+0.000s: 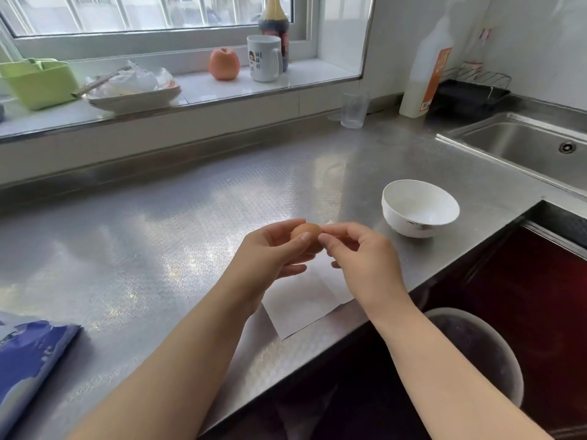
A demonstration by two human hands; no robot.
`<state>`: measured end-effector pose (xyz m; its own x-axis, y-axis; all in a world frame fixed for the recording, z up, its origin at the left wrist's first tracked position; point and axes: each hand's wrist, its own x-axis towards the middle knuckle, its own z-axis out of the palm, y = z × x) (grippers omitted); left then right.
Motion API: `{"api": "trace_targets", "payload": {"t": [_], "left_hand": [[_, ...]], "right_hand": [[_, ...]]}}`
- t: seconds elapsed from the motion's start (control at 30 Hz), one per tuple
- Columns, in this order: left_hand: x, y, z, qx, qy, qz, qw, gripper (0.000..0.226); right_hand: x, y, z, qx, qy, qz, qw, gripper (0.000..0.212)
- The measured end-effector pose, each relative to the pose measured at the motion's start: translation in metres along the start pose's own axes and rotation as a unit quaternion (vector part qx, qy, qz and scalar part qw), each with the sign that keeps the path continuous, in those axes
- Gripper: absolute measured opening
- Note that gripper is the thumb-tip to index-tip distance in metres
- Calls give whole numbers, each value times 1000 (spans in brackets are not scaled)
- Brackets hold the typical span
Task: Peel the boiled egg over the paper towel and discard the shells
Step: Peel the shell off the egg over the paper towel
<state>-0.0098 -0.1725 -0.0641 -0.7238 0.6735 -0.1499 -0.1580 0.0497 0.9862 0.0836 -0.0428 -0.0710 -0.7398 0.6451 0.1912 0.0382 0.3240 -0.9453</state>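
So the brown egg [306, 234] is up in the air over the paper towel [305, 300], which lies flat on the steel tabletop [158, 217]. Left hand [270, 252] has its fingers curled round the egg, right hand [359, 249] pinches at its right end. White bowl [420, 208] sits nearby to the right, apart from the towel.

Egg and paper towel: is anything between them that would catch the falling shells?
Nothing visible. The left hand grips the egg above the paper towel, the right hand pinches its end, and only air lies between them.
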Motion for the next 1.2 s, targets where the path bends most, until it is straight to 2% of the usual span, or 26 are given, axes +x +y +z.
{"api": "trace_targets", "payload": {"t": [0.1,0.27,0.4,0.53,0.77,0.97,1.1,1.2], "left_hand": [[-1,-3,3,-32,22,11,999,44],[-4,-5,5,-60,17,22,998,53],[-2,-7,5,-52,29,25,998,37],[-1,-9,5,-34,31,31,998,41],[1,-8,4,-42,18,20,999,46],[2,-2,-6,-30,-11,2,999,44],[3,1,-9,-25,-15,-16,999,39],[2,3,-9,-47,-14,-31,998,43]], "right_hand": [[1,-1,0,31,16,44,998,3],[2,-4,1,46,21,80,995,5],[1,-5,-2,85,8,109,990,7],[0,-3,-2,59,5,97,993,6],[-7,-4,4,-68,48,14,996,16],[-5,-4,5,-22,35,18,999,11],[-3,-4,-2,92,-3,61,994,10],[-4,-2,-10,50,-15,62,997,10]]}}
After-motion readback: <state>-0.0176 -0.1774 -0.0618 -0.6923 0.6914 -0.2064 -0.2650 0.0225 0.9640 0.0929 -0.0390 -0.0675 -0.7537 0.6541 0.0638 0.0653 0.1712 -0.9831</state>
